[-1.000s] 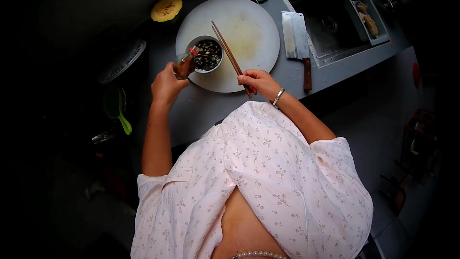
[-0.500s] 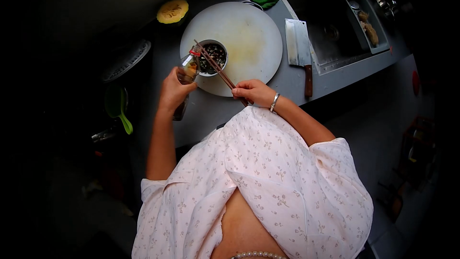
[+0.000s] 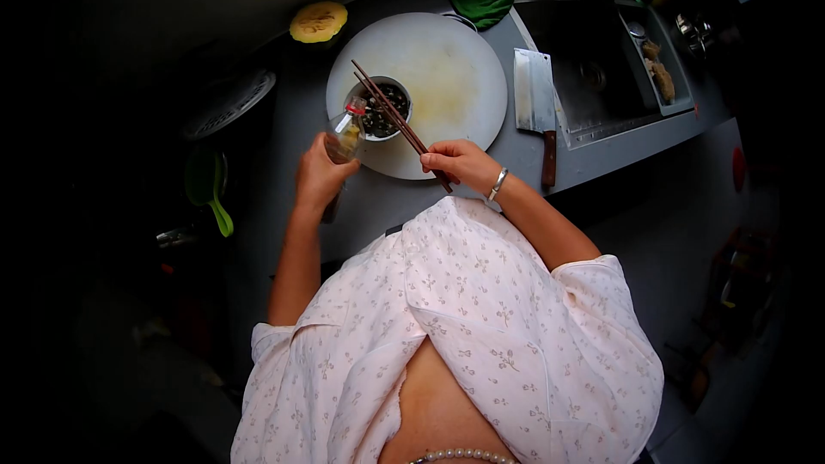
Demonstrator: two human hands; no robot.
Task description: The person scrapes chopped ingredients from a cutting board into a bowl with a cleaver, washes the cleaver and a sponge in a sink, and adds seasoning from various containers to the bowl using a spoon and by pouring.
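Observation:
My left hand (image 3: pixel 325 174) is closed around a clear bottle (image 3: pixel 345 136) with a red ring at its neck. The bottle's neck is beside the near left rim of a white bowl (image 3: pixel 407 123), which holds dark liquid with pale bits. In my right hand (image 3: pixel 460 163) is a pair of brown chopsticks (image 3: pixel 412 139); their far ends cross above the bowl. Under the bowl lies a round white cutting board (image 3: pixel 464 77) with a yellowish stain. Whether liquid leaves the bottle cannot be made out.
A cleaver (image 3: pixel 534 94) lies right of the board, beside a dark sink (image 3: pixel 593 112) with a grey tray (image 3: pixel 683 103). Behind the board are a cut yellow melon or squash (image 3: pixel 318 22) and a green cloth (image 3: pixel 481 2). A green-handled utensil (image 3: pixel 222 215) is at the left.
The bottle has tipped back from over the bowl, its mouth now at the rim. The chopsticks have swung left, across the bowl. The whole view has shifted slightly.

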